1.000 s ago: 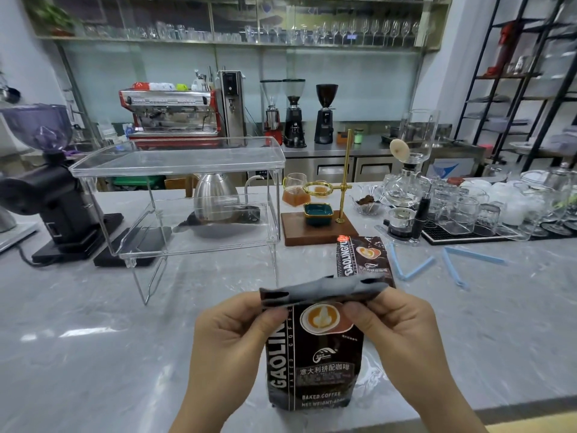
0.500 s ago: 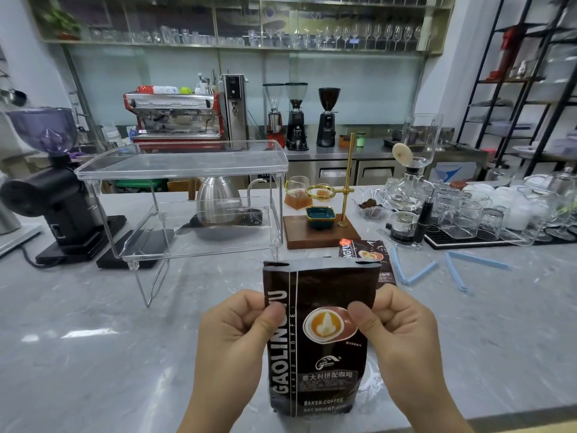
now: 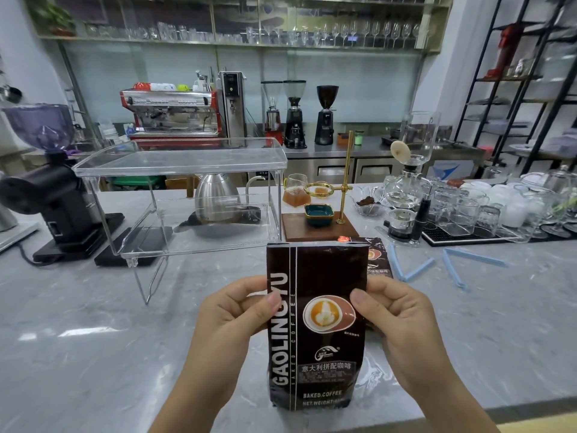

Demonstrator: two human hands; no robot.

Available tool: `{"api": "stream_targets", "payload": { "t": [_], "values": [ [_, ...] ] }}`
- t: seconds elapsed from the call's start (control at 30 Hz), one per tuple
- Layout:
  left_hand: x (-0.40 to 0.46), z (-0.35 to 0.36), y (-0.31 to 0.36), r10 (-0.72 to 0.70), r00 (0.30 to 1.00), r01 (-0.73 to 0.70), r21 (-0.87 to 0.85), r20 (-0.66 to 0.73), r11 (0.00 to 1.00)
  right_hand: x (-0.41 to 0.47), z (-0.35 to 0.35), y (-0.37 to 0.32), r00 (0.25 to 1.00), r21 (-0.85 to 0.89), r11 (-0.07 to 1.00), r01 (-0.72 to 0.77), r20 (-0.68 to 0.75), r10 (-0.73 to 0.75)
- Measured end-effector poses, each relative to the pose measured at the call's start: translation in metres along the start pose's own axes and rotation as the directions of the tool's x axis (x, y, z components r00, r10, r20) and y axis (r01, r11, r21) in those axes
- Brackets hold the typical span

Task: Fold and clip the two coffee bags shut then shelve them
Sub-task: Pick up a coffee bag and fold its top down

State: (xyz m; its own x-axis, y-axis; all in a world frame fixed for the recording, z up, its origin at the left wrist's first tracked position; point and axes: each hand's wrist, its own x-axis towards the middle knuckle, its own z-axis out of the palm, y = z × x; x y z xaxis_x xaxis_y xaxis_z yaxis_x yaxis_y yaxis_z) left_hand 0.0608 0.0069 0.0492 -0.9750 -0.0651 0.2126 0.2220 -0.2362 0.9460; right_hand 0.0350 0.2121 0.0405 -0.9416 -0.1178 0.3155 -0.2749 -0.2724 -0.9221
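upright on the counter [image 3: 93, 354], near edge: front coffee bag [image 3: 315, 326], label facing the camera, top flat and unfolded, no clip on it.
left hand [image 3: 231, 317] at the bag's left edge, about mid-height: thumb across the front, fingers curled behind, pinching the film. right hand [image 3: 396, 320] mirrored on the right edge, same pinch. grip on both side seams probably there to keep the bag standing and the upper part taut, ready for a straight crease across the top.
second coffee bag [image 3: 379, 260] lying just behind the first, mostly hidden by it; whether its top is folded cannot be told.
blue clips [image 3: 415, 270] on the counter to the right of the bags, spread open in v shapes, apart from both hands. a further blue clip [image 3: 468, 257] beyond them. presumably laid there for an easy right-hand reach after folding.
clear shelf rack [image 3: 181, 164] behind and left of the bags, both tiers bare of bags; likely destination.
judged stage: early. fold on first bag not yet made, no clipping, no shelving.
next need, as estimate: roll top edge down evenly, hold fold with one hand, free the other for a clip.
risk: bag tipping or fold springing back on release.
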Motion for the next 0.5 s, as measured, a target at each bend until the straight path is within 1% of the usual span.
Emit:
{"api": "stream_targets", "payload": {
  "t": [0.1, 0.23, 0.43, 0.5],
  "values": [
    [0.0008, 0.0006, -0.0001, -0.004, 1.000, 0.004, 0.004, -0.008, 1.000, -0.0002, 0.0006, 0.0000, 0.999, 0.008, 1.000, -0.014, -0.031, 0.014],
    [0.0011, 0.0032, -0.0030, -0.030, 0.998, 0.031, 0.014, -0.060, 0.999, 0.0000, 0.0027, 0.0020, 0.994, 0.031, 0.999, -0.020, -0.108, 0.023],
    [0.0028, 0.0069, -0.0072, -0.016, 0.992, 0.021, 0.042, -0.122, 0.999, 0.0008, 0.0075, 0.0036, 0.992, 0.077, 0.997, 0.010, -0.126, -0.001],
    [0.0028, 0.0083, -0.0065, -0.002, 0.990, 0.009, 0.052, -0.141, 0.999, 0.0008, 0.0051, 0.0062, 0.990, 0.051, 0.998, 0.024, -0.138, -0.017]
  ]
}}
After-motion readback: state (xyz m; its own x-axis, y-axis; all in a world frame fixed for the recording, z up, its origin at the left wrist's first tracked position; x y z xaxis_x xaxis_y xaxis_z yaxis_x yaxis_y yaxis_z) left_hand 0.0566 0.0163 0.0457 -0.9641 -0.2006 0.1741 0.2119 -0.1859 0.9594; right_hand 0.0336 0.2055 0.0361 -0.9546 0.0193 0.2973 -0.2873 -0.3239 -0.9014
